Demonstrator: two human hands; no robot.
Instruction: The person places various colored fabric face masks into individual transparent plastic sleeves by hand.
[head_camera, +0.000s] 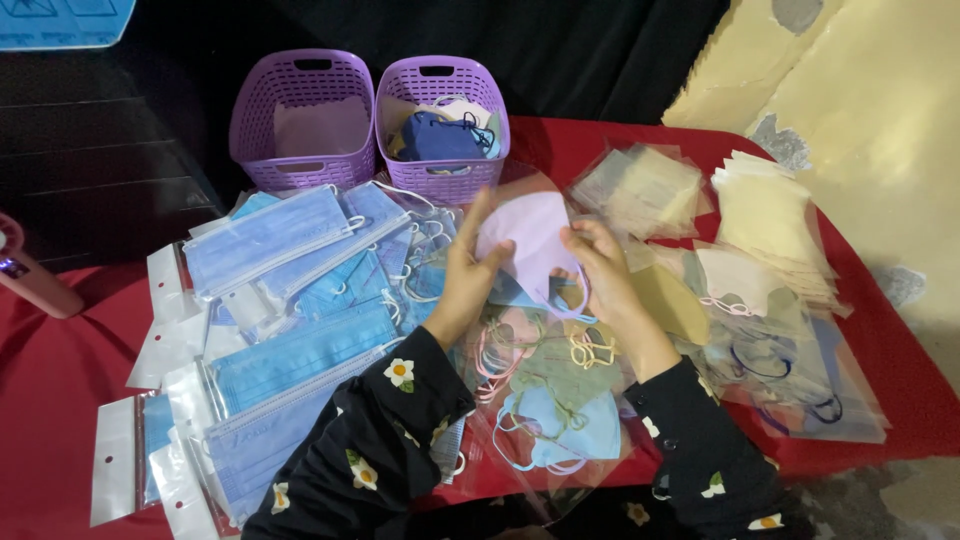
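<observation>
My left hand (462, 272) and my right hand (603, 268) together hold a pale lilac face mask (530, 232) above the red table, one hand at each side of it. Its ear loops hang down between my hands. The mask seems to sit in a clear plastic sleeve (520, 185), which catches the light around it. Below my hands lies a heap of loose folded masks (560, 400) in blue, green, pink and yellow. Both my sleeves are black with white flowers.
Two purple baskets stand at the back: the left basket (300, 120) looks bare inside, the right basket (440, 90) holds dark blue masks. Bagged blue flat masks (290, 340) cover the left. Stacks of clear sleeves (770, 220) and bagged masks (790, 370) lie on the right of the red tablecloth (50, 370).
</observation>
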